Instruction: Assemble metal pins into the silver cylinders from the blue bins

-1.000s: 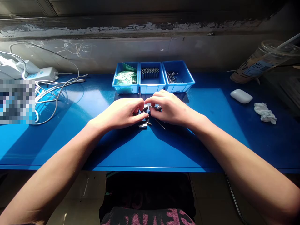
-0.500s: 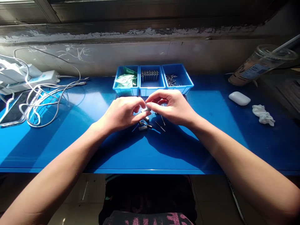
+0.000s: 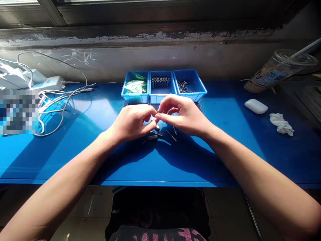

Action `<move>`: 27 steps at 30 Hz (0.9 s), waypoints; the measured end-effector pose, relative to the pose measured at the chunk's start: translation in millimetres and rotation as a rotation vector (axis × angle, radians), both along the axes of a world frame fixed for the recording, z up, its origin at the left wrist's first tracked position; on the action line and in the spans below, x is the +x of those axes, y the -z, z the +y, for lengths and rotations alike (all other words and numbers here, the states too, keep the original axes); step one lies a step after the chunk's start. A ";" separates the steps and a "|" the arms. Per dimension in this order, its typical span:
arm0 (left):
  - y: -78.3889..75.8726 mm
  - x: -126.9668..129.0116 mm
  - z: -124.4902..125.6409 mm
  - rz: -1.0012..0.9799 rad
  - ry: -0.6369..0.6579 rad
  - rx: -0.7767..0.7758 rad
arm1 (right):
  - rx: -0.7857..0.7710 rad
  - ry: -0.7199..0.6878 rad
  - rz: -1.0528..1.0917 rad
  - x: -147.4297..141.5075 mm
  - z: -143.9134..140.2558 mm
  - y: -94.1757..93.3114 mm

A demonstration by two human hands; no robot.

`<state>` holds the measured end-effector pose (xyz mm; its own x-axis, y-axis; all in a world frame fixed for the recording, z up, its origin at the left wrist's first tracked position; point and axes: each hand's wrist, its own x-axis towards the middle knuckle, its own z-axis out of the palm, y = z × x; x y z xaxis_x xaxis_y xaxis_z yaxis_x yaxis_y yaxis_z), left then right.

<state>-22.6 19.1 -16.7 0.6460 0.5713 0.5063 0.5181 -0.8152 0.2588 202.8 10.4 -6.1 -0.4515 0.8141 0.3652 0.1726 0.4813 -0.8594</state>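
Observation:
My left hand (image 3: 135,121) and my right hand (image 3: 184,113) meet over the middle of the blue table, fingertips almost touching. A short silvery metal sleeve (image 3: 153,119) shows between the curled fingers and thumb of my left hand. Thumb and forefinger of my right hand pinch a small, thin metallic piece, mostly covered by the fingertips; its kind is unclear. Below the hands lie another metal sleeve (image 3: 152,137) and several thin pins with thicker ends, like blind rivets (image 3: 171,135). Part of this small group is hidden by my left hand.
Behind my hands stand three blue bins: green-and-white packets (image 3: 135,86) in the left, upright metal tubes (image 3: 160,81) in the middle, loose rivets (image 3: 184,86) in the right. White cables (image 3: 61,100) lie left. A cup (image 3: 278,72), white case (image 3: 256,106) and crumpled tissue (image 3: 281,124) are right.
My right fingertips have shifted slightly, and a small metallic piece now shows between them. The sleeve at my left hand is more covered by the fingers. The arms hardly move.

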 end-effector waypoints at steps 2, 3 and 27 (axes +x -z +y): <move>-0.9 0.5 -0.5 -0.014 -0.009 0.010 | -0.005 0.017 -0.005 -0.5 -0.4 -0.5; -1.4 0.8 -0.7 -0.023 -0.017 0.015 | -0.011 0.029 -0.007 -0.7 -0.5 -0.9; -9.7 -0.1 -3.7 -0.098 -0.019 -0.043 | -0.144 -0.072 0.122 2.2 -0.7 -0.4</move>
